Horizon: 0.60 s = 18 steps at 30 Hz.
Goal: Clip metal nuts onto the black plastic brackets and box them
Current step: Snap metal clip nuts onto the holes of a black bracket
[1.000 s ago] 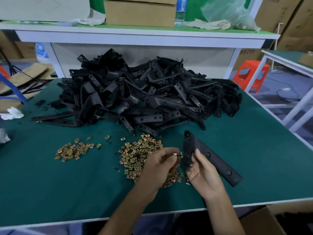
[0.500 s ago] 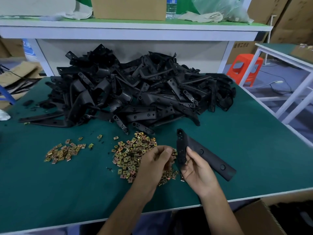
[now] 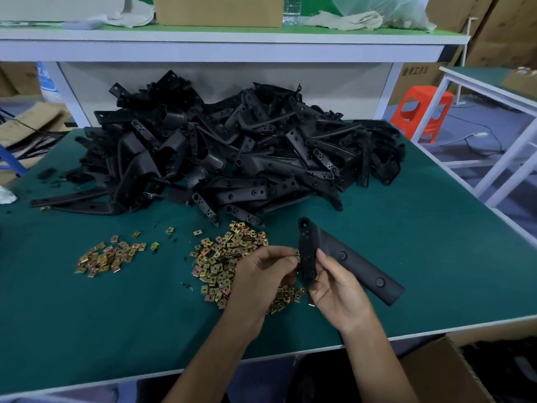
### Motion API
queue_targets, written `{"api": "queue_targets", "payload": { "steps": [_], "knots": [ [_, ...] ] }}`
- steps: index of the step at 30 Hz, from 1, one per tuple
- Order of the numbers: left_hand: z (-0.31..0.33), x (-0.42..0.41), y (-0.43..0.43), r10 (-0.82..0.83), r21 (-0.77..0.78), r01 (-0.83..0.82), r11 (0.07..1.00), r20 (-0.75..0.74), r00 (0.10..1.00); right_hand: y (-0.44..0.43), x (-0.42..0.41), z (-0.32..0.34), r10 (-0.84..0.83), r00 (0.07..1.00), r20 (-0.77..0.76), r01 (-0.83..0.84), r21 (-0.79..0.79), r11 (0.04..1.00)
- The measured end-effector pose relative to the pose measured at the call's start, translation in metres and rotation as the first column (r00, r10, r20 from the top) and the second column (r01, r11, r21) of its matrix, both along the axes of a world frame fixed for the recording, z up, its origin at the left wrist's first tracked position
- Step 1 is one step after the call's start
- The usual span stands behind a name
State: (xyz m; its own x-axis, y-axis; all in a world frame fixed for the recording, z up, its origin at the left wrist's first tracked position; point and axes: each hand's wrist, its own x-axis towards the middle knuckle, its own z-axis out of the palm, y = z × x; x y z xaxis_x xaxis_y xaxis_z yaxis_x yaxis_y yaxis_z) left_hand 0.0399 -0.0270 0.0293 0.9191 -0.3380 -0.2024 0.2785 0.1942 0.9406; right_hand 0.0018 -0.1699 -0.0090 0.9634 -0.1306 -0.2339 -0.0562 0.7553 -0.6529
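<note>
My right hand (image 3: 337, 289) grips a black plastic bracket (image 3: 348, 260) by its bent short end, the long arm pointing right and down over the green table. My left hand (image 3: 261, 274) pinches a small brass-coloured metal nut (image 3: 296, 253) against the bracket's left edge. Under and left of my hands lies a heap of metal nuts (image 3: 226, 257). A smaller scatter of nuts (image 3: 107, 255) lies further left. A big pile of black brackets (image 3: 220, 158) fills the back of the table.
An open cardboard box (image 3: 441, 373) stands below the table's front right edge. A white shelf (image 3: 232, 45) with a carton and a bottle runs behind the pile. A red stool (image 3: 421, 112) and a second table (image 3: 494, 82) stand at right.
The view has shifted slightly. My hands stay together at the bracket's short end, the left one still working a nut against it.
</note>
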Motion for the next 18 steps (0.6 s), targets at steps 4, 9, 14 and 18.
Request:
{"api": "queue_targets", "payload": {
  "steps": [4, 9, 14, 18],
  "knots": [
    [-0.0015, 0.0003, -0.0002, 0.002, -0.031, -0.003, 1.0, -0.028, 1.0, 0.0002, -0.0001, -0.0009, 0.016, 1.0, -0.004, -0.016, -0.008, 1.0],
    [-0.0042, 0.001, -0.0005, -0.023, -0.097, 0.016, 0.995, -0.073, 0.997, 0.0004, 0.0002, -0.0006, 0.009, 1.0, -0.008, -0.01, -0.006, 1.0],
    [-0.0062, 0.0003, -0.003, -0.033, -0.117, 0.026, 0.993, -0.066, 0.997, -0.0005, 0.0, -0.0015, 0.007, 1.0, -0.002, -0.007, -0.001, 1.0],
    [-0.0037, 0.0025, 0.0032, -0.088, -0.178, 0.064, 0.982, -0.128, 0.988, -0.0018, 0.0, -0.0027, 0.056, 0.998, 0.014, -0.055, -0.053, 0.997]
  ]
}}
